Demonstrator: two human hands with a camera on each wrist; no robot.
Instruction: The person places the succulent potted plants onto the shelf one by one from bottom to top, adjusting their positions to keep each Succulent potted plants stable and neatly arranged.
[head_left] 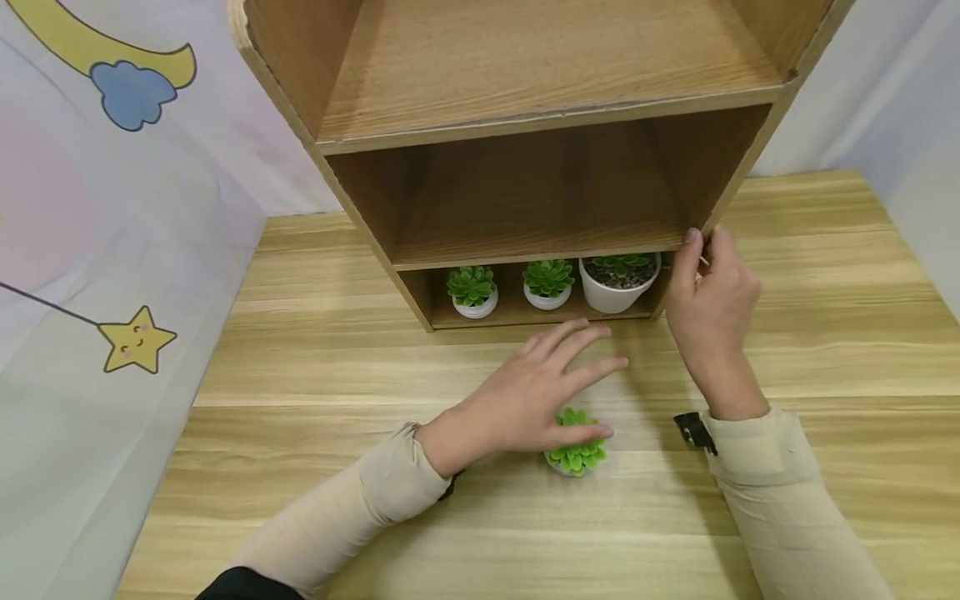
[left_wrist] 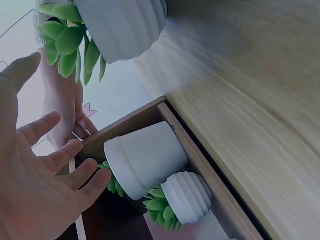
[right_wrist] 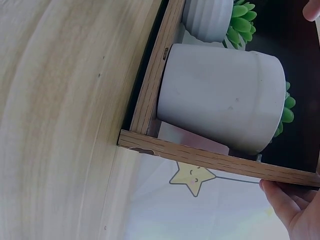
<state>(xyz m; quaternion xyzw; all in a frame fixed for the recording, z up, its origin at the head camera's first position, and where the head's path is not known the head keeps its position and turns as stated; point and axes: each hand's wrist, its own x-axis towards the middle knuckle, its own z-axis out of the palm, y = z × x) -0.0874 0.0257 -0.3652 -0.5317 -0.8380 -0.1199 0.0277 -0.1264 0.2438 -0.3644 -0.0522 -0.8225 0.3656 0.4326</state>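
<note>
Succulent part-hidden under left hand (contact unclear)

Shelf, at the right hand: wood-grain boards, low sheen; front edges rough, chipped.
Large pot, just left of the right hand: smooth, matt.
Gravel in it: rough, grainy.
Plant, by the left hand's thumb: plastic-looking leaves; ridged matt pot.
Tabletop, below both hands: smooth wood-grain, soft sheen.
Sleeves, behind the hands: wrinkled matt cloth.
Backdrop, beyond the left hand: printed cloth, soft folds.
</note>
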